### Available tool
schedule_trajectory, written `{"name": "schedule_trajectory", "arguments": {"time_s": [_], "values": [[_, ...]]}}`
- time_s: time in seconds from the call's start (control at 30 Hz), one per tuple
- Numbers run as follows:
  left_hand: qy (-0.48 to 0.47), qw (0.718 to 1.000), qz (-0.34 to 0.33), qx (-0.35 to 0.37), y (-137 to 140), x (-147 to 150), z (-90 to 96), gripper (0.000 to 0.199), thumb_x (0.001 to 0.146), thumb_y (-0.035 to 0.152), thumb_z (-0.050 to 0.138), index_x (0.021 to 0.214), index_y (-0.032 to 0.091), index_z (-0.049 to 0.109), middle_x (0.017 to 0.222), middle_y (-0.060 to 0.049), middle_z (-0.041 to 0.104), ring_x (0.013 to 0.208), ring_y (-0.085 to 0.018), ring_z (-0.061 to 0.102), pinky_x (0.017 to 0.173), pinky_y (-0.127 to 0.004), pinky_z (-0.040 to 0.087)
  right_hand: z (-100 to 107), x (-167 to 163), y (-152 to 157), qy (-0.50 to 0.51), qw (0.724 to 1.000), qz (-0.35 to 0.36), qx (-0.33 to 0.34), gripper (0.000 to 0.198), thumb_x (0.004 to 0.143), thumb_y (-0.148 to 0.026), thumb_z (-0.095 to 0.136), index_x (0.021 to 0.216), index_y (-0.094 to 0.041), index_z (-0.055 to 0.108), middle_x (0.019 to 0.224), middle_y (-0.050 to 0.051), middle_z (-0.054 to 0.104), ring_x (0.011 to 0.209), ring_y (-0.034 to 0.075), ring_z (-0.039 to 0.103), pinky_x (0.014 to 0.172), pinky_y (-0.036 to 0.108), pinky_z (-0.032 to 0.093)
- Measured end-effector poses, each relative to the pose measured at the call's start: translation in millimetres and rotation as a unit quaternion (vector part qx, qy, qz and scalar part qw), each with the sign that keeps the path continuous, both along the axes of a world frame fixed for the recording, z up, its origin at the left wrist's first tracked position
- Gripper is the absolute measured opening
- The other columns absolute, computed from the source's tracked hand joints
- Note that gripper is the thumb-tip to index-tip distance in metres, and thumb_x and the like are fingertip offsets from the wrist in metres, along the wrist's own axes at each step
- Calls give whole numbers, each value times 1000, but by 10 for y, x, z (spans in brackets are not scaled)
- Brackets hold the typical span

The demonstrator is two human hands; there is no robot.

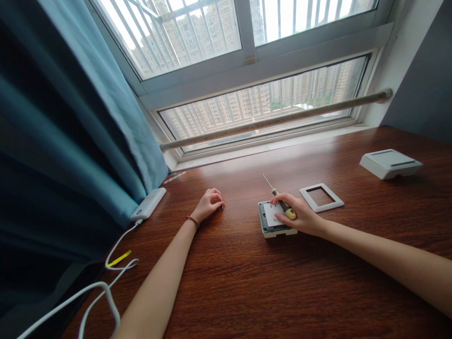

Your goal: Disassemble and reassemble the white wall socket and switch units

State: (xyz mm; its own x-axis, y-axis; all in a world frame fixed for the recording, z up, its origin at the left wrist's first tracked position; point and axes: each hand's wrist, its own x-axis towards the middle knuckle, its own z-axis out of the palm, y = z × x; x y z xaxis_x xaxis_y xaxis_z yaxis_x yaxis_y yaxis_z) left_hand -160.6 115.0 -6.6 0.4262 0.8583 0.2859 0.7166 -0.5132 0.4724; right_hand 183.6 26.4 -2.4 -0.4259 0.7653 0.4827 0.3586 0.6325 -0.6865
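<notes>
My right hand (300,214) is closed around a screwdriver (282,203) with a dark and yellow handle, its thin metal shaft pointing up and away. The fingers of that hand also rest over a wall socket (271,216) with a white face, seated on a pale box on the table. To the left, my left hand (208,205) is at the tabletop, thumb and fingers pinched on small screws (221,207), whose details are too small to make out. Beside my right wrist lies a white square frame (322,197).
On the brown wooden table (226,282), another white switch or socket box (391,164) sits at the far right. A white power bank (148,204) with a white cable (109,292) and a yellow strip (120,258) lie left, near a blue curtain (106,117). A window with a rail (282,120) stands behind.
</notes>
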Motion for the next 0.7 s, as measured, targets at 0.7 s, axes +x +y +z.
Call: {"name": "schedule_trajectory", "arguments": {"time_s": [0.7], "values": [[-17,999,26,42,-41,33,45,14,73,25,58,61,18,57,81,-2,54,85,-19,48,83,-35,39,9,3,-9,-5,1000,-1,3,28,78,-26,56,104,-21,47,101,7,57,94,20,55,84,32,42]]}}
